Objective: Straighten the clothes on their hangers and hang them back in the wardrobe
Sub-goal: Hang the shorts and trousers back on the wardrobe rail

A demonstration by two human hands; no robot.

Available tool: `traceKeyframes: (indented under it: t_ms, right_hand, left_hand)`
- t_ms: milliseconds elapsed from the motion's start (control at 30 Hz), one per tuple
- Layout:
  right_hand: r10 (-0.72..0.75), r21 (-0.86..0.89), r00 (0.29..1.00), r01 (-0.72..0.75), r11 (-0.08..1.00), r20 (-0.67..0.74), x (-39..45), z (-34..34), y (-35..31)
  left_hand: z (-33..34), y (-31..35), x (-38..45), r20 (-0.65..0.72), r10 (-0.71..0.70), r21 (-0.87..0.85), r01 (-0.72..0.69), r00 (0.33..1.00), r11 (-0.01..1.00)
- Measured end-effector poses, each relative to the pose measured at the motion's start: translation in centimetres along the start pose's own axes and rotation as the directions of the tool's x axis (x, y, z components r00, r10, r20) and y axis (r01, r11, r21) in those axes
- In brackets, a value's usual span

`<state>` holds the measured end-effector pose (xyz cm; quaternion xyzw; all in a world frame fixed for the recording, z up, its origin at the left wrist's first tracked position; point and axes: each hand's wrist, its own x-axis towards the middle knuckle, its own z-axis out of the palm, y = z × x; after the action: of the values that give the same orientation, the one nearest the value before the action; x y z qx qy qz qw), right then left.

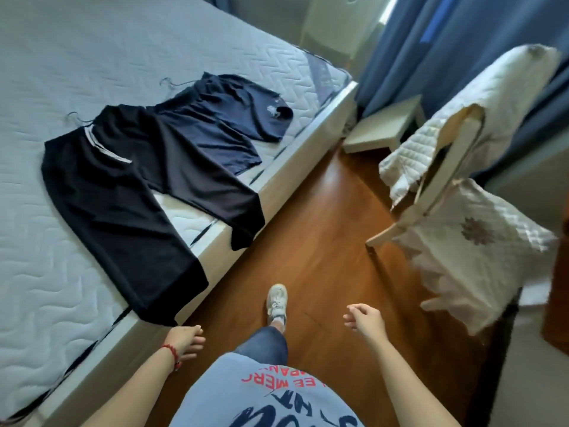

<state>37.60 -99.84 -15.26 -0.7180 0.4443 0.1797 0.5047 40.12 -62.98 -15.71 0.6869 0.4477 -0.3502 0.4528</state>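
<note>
Left hand (184, 339) and right hand (365, 318) empty, fingers loosely apart, black trousers (123, 192) overhanging mattress (61, 72) edge

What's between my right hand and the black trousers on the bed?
In the head view, only bare wooden floor and your shoe lie between the right hand and the black trousers on the mattress.

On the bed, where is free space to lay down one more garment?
The mattress is bare left of and beyond the black trousers and navy shorts. The edge by the floor is crowded; both garments reach it.
</note>
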Motion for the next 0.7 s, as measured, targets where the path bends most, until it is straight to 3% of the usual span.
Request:
traceKeyframes:
  t_ms: [167, 467, 700]
  right_hand:
    - [-0.006, -0.058, 1.0, 0.008, 0.998, 0.027, 5.4, 0.8, -6.7]
    - [-0.006, -0.06, 0.996, 0.011, 0.998, 0.088, 16.1, 1.2, -20.1]
    - [-0.041, -0.155, 0.969, 0.081, 0.985, 0.245, 25.3, 4.6, -32.3]
  left_hand:
    - [0.4, 8.2, 2.8, 0.004, -0.054, -0.073, 0.054, 0.999, 0.996]
    - [0.7, 28.5, 4.8, 0.051, 0.041, -0.152, -0.033, 0.998, 0.988]
    - [0.5, 34.8, 8.7, -0.035, 0.02, -0.322, -0.031, 0.999, 0.946]
